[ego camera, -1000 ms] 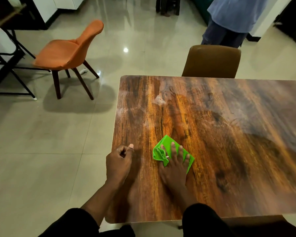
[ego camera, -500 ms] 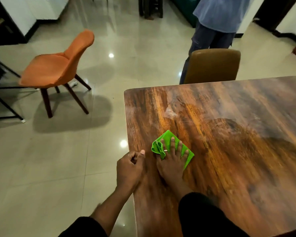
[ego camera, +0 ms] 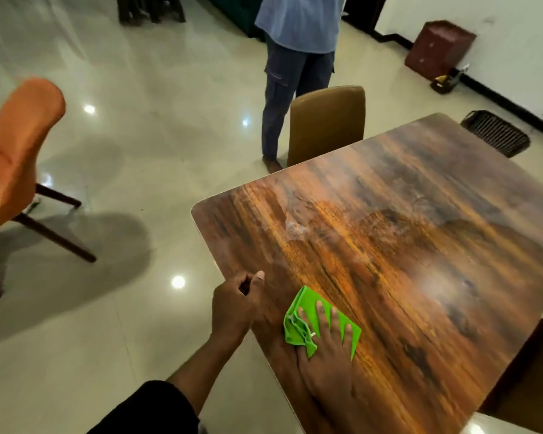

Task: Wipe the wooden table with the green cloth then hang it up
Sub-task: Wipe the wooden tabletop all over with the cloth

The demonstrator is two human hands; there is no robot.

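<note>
Glossy tiled floor, dark wood-grain table [ego camera: 420,245] with rounded corners. The folded bright-green cloth [ego camera: 306,305] lies on the top, near its left edge and close to the near side. Right hand [ego camera: 326,349] is flat on it, fingers straight and spread: palm pressure for wiping (not a grip). Left hand [ego camera: 232,308] is at the table edge, fingers curled, nothing visibly held, thumb out; likely bracing. Hazy smears further up, so wiping looks unfinished. Tan padded chair [ego camera: 326,120] and a standing person [ego camera: 295,42] are beyond.

right hand [ego camera: 326,349] flat on cloth [ego camera: 308,308] | cloth on table [ego camera: 420,245] near left edge | left hand [ego camera: 235,305] curled at table's left edge
</note>
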